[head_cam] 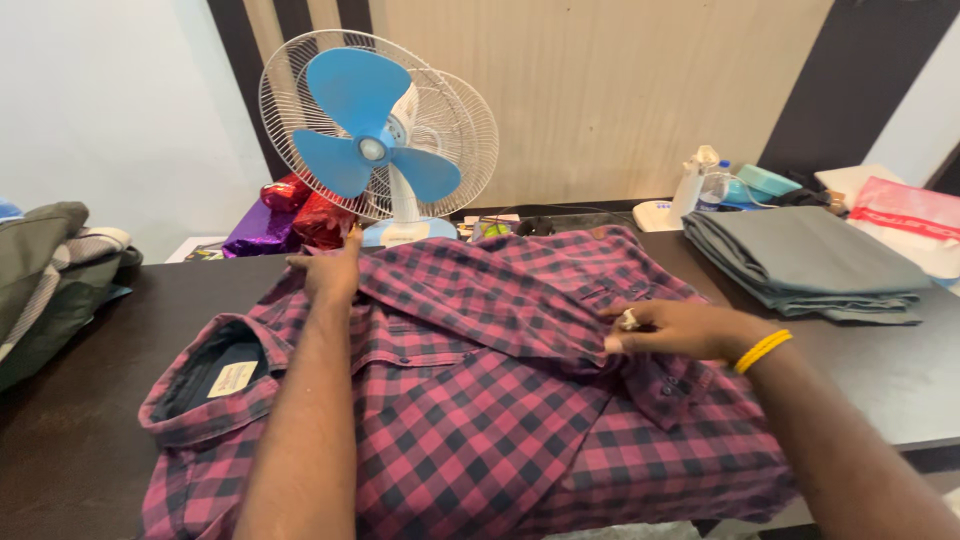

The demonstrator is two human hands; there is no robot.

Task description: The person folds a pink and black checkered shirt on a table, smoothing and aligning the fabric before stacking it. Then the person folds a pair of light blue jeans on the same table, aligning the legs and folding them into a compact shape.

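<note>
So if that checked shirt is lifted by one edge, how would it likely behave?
The checked shirt would probably go floppy: it already drapes in soft folds where the right hand pinches it. It looks light, lying thin and flat on the dark table. It would likely drag rather than slide cleanly, since the left hand presses cloth that bunches.

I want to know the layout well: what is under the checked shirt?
The checked shirt lies on a dark table, which shows around it. The left hand and right hand rest on top. Whatever lies beneath the shirt itself is covered.
</note>
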